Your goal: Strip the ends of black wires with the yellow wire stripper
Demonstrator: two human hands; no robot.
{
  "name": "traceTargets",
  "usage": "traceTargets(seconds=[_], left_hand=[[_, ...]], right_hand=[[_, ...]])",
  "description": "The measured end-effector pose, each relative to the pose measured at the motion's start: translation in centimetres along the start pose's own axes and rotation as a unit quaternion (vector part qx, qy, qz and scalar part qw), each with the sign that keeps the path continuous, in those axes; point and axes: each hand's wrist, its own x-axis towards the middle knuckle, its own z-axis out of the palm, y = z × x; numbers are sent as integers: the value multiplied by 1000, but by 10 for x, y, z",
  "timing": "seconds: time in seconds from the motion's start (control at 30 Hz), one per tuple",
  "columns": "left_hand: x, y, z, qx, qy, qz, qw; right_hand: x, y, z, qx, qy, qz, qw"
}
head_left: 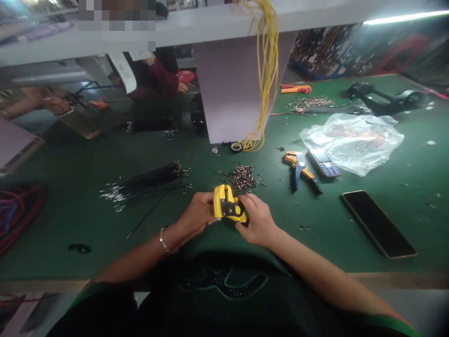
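A yellow-and-black wire stripper [228,206] is held over the near edge of the green table, its yellow head tilted up and to the left. My right hand [257,219] wraps round its handles. Close against the left side of the tool's head, my left hand [199,213] has its fingers closed; whatever is between them is hidden. Just beyond the stripper lies a pile of small dark and coppery pieces [242,177]. To the left is a bundle of thin black wires [150,180] with bare and silvery ends, and a single black wire [143,217] lies nearer me.
Right of the pile are blue-and-orange pliers [300,171], a keypad phone [324,163], a clear plastic bag [358,140] and a smartphone [379,224]. Yellow wires [268,56] hang by a pale upright panel [235,89]. Other people's hands [56,104] show across the table.
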Motion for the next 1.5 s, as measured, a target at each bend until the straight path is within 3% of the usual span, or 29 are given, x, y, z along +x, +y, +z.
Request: traceTargets(seconds=[0.2, 0.47, 0.97, 1.3, 1.5], left_hand=[[2, -1, -7, 61, -21, 16, 998], [4, 2, -8, 58, -66, 14, 996], [7, 5, -9, 81, -49, -26, 995], [7, 7, -10, 44, -78, -44, 995], [7, 10, -9, 48, -66, -51, 995]], right_hand=[[1, -3, -4, -13, -7, -12, 1000], [-1, -2, -1, -8, -2, -19, 1000], [-4, -4, 5, 28, -56, 59, 996], [-4, -3, 5, 17, -72, 63, 995], [-6, -2, 8, 23, -69, 67, 995]])
